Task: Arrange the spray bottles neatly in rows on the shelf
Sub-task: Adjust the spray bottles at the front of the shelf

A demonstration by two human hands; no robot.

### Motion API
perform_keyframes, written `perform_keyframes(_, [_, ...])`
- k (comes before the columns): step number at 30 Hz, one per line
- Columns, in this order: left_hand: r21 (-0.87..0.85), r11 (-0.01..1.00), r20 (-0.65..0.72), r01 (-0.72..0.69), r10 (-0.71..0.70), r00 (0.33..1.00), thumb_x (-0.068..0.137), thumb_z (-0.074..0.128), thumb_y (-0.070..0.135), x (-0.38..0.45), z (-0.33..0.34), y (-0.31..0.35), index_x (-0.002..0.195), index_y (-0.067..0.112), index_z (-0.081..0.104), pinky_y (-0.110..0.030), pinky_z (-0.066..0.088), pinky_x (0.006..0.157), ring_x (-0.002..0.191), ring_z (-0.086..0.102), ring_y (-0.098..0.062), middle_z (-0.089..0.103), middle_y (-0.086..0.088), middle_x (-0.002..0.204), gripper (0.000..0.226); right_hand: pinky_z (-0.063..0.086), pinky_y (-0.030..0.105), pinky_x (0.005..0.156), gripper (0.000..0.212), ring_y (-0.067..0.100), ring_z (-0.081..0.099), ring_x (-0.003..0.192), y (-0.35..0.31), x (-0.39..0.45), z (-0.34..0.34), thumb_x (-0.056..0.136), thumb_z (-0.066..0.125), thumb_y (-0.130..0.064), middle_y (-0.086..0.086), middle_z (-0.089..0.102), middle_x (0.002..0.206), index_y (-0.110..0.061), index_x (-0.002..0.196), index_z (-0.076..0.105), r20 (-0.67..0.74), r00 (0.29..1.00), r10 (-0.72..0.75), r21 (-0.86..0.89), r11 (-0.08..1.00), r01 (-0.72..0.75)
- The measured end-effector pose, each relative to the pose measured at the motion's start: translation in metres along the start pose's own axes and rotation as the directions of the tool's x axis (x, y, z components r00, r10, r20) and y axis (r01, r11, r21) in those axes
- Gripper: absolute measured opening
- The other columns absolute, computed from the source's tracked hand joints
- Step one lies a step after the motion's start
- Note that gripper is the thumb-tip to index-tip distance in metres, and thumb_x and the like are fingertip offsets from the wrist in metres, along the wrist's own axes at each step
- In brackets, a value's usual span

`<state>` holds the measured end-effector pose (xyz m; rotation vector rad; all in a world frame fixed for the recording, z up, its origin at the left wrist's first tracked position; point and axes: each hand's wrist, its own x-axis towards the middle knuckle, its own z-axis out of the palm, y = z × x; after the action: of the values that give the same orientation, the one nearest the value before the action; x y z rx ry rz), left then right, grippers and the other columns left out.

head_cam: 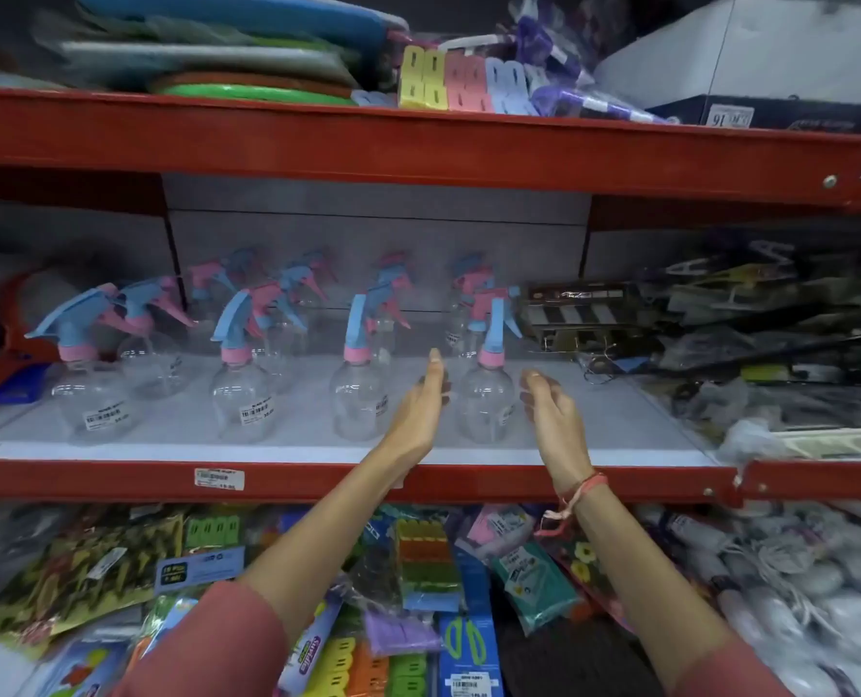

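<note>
On the red-edged grey shelf [116, 452], clear round spray bottles with blue-and-pink trigger heads stand in rows. The left hand [421, 410], fingers straight and together, and right hand [552, 415], fingers loosely curled, flank the rightmost front clear bottle [486, 394], neither gripping.

Spray bottles stand on the shelf [594, 435] in rows — four in front, others behind. The rightmost front bottle [486, 394] sits between the left hand [421, 410] and right hand [552, 410] — packaged goods lie right.
</note>
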<state>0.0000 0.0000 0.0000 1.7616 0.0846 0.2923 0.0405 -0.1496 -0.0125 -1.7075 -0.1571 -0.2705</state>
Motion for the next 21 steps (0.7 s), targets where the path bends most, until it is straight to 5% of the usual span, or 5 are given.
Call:
perform_keyframes(4, [-0.015, 0.999, 0.049, 0.051, -0.050, 0.998, 0.080, 0.012, 0.074, -0.001, 0.006, 0.007, 0.126, 0.013, 0.055, -0.044, 0.030, 0.114, 0.118, 0.054, -0.019, 0.055, -0.008, 0.137, 0.088, 0.044, 0.034, 0.101, 0.038, 0.022, 0.058, 0.108, -0.001, 0.007, -0.005, 0.099, 0.040, -0.035, 0.010, 0.062, 0.122, -0.009, 0.115, 0.061, 0.127, 0.985, 0.118, 0.180, 0.974, -0.140])
perform_keyframes(11, [0.011, 0.999, 0.069, 0.038, -0.038, 0.997, 0.064, 0.010, 0.085, -0.014, 0.003, 0.006, 0.132, 0.013, 0.050, -0.045, 0.030, 0.115, 0.123, 0.053, -0.019, 0.052, -0.009, 0.140, 0.107, 0.045, 0.031, 0.097, 0.046, 0.023, 0.060, 0.108, 0.001, 0.003, -0.014, 0.099, 0.037, -0.041, 0.010, 0.064, 0.117, -0.006, 0.115, 0.062, 0.171, 0.982, 0.086, 0.177, 0.977, -0.116])
perform_keyframes(21, [-0.013, 0.999, 0.093, 0.046, -0.044, 0.995, 0.078, 0.009, 0.073, -0.042, 0.001, 0.003, 0.131, 0.008, 0.051, -0.036, 0.033, 0.113, 0.124, 0.053, -0.020, 0.053, -0.010, 0.139, 0.094, 0.049, 0.024, 0.091, 0.057, 0.019, 0.064, 0.108, 0.008, -0.018, -0.032, 0.097, 0.033, -0.048, 0.009, 0.067, 0.116, -0.005, 0.119, 0.063, 0.206, 0.979, 0.013, 0.157, 0.987, -0.047])
